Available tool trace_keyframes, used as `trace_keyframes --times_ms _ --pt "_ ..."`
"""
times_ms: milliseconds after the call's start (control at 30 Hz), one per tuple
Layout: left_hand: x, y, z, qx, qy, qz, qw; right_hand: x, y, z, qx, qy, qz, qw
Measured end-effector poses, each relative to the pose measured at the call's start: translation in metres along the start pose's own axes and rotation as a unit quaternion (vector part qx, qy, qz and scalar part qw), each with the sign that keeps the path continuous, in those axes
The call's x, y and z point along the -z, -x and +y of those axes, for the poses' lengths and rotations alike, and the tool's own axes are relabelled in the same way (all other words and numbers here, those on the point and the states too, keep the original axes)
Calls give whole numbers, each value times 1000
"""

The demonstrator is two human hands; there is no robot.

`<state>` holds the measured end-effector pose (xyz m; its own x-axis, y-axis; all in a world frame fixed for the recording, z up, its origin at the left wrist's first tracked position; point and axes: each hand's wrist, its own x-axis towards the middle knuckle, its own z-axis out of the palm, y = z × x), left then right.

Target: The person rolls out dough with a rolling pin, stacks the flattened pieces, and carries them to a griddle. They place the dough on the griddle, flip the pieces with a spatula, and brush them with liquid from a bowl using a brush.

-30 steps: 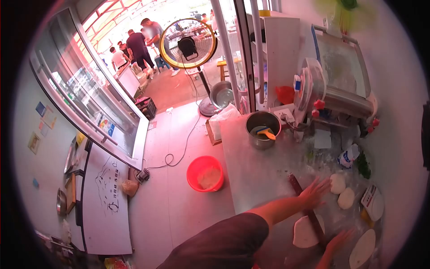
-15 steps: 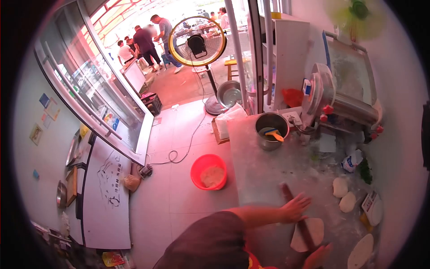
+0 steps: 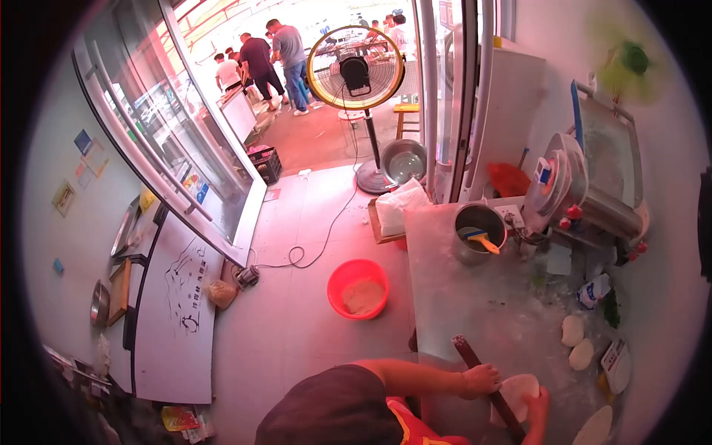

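Note:
A dark rolling pin [image 3: 469, 353] lies slantwise across a flat, pale dough sheet [image 3: 518, 389] on the metal worktop [image 3: 452, 297]. My left hand [image 3: 482, 380] is closed over the pin's middle, its fingertips beside the dough's upper left edge. At the sheet's right edge, my right hand [image 3: 537, 406] has its fingers bent round the dough. Two small dough pieces [image 3: 572, 331] [image 3: 581, 354] rest to the upper right. Another flat sheet [image 3: 594, 426] lies near the bottom, partly cut off by the dark rim of the view.
A metal pot [image 3: 480, 222] with a yellow-handled brush stands at the worktop's back left. Behind, at right, are a roller machine [image 3: 567, 185] and a white scale [image 3: 615, 363]. On the floor are a red basin [image 3: 358, 289] and a standing fan [image 3: 356, 70]. Several people stand outside.
Both hands were spread flat on the pin; now their fingers are bent, and my right hand has moved from the pin onto the dough's edge. The view has shifted, moving the room rightward.

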<state>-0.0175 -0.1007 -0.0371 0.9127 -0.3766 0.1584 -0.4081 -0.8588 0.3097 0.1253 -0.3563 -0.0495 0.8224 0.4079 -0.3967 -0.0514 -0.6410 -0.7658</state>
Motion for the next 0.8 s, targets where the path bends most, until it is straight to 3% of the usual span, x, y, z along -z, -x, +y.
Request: trace_keyframes --times_ms 67,133,200,267,300,333,367,433,467,500,533,600,700,800 --pt "8 12 12 17 14 -16 1000 -35 -34 -14 127 144 -23 981" --pt "10 21 18 25 4 -19 1000 -80 -38 -68 211 138 -35 967" --pt "1 29 21 24 -2 14 1000 -98 -50 -71 150 172 -26 973" --pt "-17 32 10 9 2 85 996 -82 -41 -52 108 134 60 983" --pt "25 27 12 59 29 -67 996 -71 -32 -38 74 127 81 986" --pt "35 31 9 65 34 -29 997 -58 -7 -19 21 120 108 987" --pt "33 35 9 64 49 2 997 -52 31 -21 2 8 123 992" --pt "22 45 -2 56 29 40 997 -55 93 -12 -36 91 200 975" --pt "27 45 -5 77 31 5 997 -61 126 -18 -26 144 252 956" --pt "19 55 -7 91 10 27 995 -65 155 -1 22 303 274 912" --pt "3 62 -14 78 -31 67 994 -69 174 3 26 324 292 900" --pt "7 49 -11 140 33 66 987 -70 166 6 23 334 314 889" --pt "14 -22 -30 135 -18 31 990 -37 109 16 2 326 325 888" --pt "17 -107 -64 101 -87 62 989 10 33 9 -21 377 363 852"
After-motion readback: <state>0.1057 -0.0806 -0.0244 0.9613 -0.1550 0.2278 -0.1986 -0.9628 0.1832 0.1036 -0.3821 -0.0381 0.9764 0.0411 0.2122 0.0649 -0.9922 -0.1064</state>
